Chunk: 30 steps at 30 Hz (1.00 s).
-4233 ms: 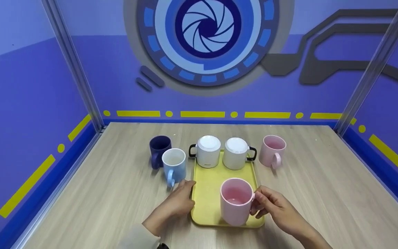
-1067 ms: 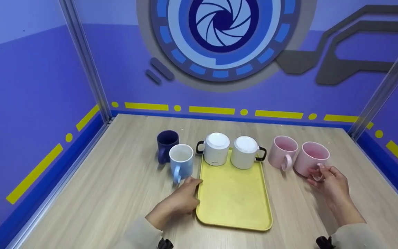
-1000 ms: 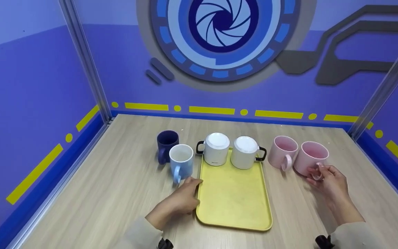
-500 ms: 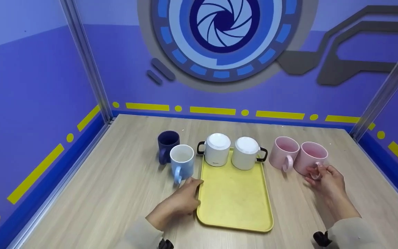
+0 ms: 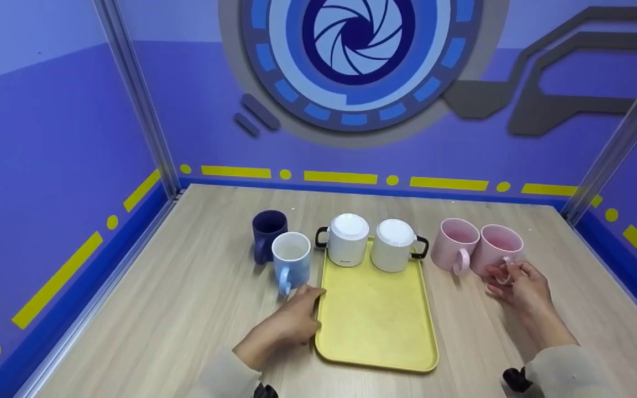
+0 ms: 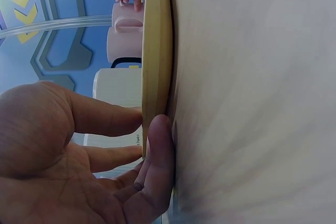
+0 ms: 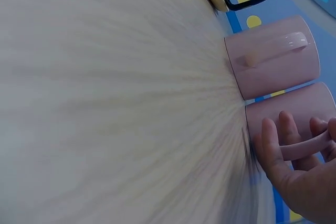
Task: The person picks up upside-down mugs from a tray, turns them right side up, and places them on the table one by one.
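At the right, my right hand (image 5: 526, 290) holds a pink mug (image 5: 492, 251) by its handle, thumb and fingers around the loop. This mug stands upright on the table against a second pink mug (image 5: 454, 240). My left hand (image 5: 295, 318) grips the left rim of a yellow tray (image 5: 376, 315); the left wrist view shows fingertips (image 6: 131, 121) at the tray's edge. Two white mugs with black handles, a left one (image 5: 347, 243) and a right one (image 5: 391, 249), sit upside down at the tray's far end.
Left of the tray stand a light blue mug (image 5: 293, 265), close beyond my left hand, and a dark blue mug (image 5: 267, 235) behind it. The wooden table (image 5: 169, 287) is bounded by blue panels and metal posts (image 5: 144, 105).
Since the oldest frame, my right hand has carried the pink mug from over the tray to the right and set it by the other pink one. Lately it shifted slightly left. Left hand stays.
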Each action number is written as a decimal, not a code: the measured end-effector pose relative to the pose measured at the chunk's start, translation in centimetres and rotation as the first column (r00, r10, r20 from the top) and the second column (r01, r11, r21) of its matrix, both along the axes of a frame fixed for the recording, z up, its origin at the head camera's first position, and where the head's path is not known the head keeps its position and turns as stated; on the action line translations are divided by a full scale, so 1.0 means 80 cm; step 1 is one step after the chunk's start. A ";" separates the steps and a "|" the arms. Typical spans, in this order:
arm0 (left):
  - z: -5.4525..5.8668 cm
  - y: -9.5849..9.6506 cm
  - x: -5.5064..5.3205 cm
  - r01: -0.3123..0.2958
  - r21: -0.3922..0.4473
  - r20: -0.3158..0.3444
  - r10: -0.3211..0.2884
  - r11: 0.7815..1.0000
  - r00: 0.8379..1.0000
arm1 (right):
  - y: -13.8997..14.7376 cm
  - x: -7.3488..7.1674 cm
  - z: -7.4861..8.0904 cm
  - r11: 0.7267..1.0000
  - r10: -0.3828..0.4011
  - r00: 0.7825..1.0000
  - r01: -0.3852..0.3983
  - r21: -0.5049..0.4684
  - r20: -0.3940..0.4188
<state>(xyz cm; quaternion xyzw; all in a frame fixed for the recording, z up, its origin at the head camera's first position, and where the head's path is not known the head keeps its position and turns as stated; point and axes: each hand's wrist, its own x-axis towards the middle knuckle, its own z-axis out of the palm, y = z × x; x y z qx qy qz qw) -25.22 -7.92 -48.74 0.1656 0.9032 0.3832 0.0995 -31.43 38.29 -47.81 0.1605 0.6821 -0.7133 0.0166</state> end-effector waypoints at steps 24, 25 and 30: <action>0.003 0.000 0.001 -0.019 -0.006 0.013 0.019 1.000 1.000 | -0.002 -0.001 0.000 0.999 0.032 0.999 -0.032 0.013 -0.023; 0.003 0.000 0.001 -0.018 -0.008 0.014 0.018 1.000 1.000 | -0.002 -0.001 0.000 0.999 0.035 0.999 -0.035 0.016 -0.022; 0.002 0.000 0.001 -0.012 -0.001 0.010 0.012 1.000 1.000 | -0.001 -0.002 -0.002 0.998 0.036 0.999 -0.035 0.053 -0.022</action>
